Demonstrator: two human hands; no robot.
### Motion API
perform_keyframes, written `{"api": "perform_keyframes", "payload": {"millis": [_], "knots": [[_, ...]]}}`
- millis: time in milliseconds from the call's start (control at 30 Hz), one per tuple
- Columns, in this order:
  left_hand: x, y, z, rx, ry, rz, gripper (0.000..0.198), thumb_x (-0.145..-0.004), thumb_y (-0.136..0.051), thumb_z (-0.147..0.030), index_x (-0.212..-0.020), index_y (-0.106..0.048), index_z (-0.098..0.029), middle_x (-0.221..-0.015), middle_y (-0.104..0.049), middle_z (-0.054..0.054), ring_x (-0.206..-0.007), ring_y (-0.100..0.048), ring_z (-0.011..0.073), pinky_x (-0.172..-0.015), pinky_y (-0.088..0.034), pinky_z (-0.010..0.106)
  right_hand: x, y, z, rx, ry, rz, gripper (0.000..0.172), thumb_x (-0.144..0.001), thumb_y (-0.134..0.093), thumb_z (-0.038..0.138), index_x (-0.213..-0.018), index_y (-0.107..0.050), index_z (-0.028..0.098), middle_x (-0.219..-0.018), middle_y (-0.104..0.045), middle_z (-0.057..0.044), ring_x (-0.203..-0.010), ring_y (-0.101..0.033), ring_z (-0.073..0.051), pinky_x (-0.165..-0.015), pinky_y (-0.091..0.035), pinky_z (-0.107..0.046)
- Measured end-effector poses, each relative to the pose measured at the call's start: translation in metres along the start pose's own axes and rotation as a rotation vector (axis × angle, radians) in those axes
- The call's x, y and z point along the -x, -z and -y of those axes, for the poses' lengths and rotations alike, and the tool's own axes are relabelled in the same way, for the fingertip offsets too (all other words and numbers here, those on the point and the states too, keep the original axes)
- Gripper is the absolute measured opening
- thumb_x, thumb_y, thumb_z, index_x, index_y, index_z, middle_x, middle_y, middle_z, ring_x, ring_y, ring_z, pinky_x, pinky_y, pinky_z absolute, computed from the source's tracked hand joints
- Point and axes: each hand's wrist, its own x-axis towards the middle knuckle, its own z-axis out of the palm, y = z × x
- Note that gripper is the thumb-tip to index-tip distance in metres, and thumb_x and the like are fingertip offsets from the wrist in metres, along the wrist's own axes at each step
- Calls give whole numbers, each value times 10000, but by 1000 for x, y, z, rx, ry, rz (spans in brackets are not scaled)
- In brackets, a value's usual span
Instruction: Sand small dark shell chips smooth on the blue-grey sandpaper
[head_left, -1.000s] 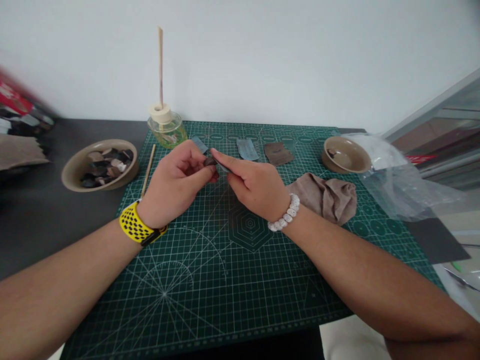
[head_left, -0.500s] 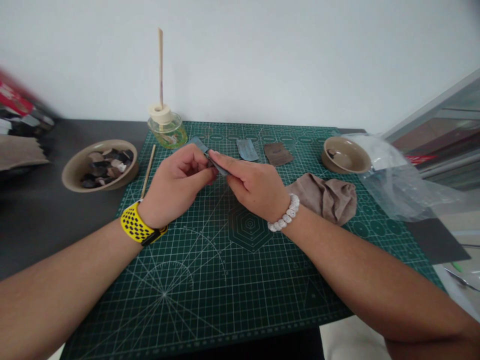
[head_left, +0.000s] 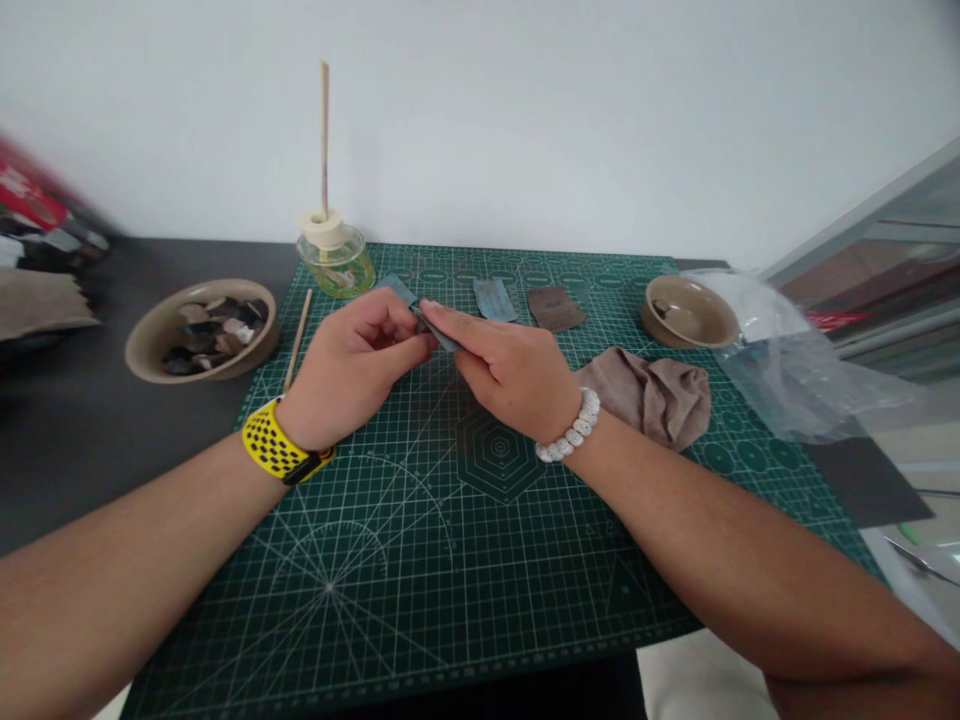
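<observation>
My left hand (head_left: 360, 355) is closed in a pinch above the green cutting mat (head_left: 375, 610); what its fingertips hold is mostly hidden. My right hand (head_left: 514, 370) meets it, fingers pressed together on a thin grey sheet (head_left: 440, 333). Behind the hands lie a blue-grey piece (head_left: 396, 289), another blue-grey piece (head_left: 494, 299) and a brown square piece (head_left: 555, 309). A crumpled brown cloth (head_left: 660, 392) rests beside my right wrist.
At the left stands a bowl of dark and light pieces (head_left: 139, 350), with a thin stick (head_left: 298, 338) and a glass diffuser bottle (head_left: 336, 262) nearby. A second bowl (head_left: 701, 315) and clear plastic (head_left: 795, 375) are at the right.
Both hands keep nearly the same place and grip. The view has shifted very slightly; otherwise the objects look unmoved.
</observation>
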Motion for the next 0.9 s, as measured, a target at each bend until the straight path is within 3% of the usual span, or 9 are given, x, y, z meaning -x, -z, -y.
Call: {"api": "perform_keyframes", "payload": {"millis": [700, 900], "knots": [[1, -3, 3, 96, 48, -77, 188, -814, -829, -280, -754, -652, -264, -695, -603, -25, -646, -508, 167, -603, -404, 327, -3, 5, 0, 96, -112, 46, 577, -1092, -515, 114, -1628, -674, 257, -1505, -797, -51, -1260, -836, -254, -998, -676, -353], [-1, -2, 8, 103, 19, -58, 241, -805, -820, -227, -750, -587, -248, -724, -604, -26, -673, -532, 164, -623, -431, 315, -3, 3, -2, 33, -83, -1, 603, -1090, -486, 84, -1654, -640, 231, -1570, -754, -48, -1309, -816, -227, -1069, -659, -342]]}}
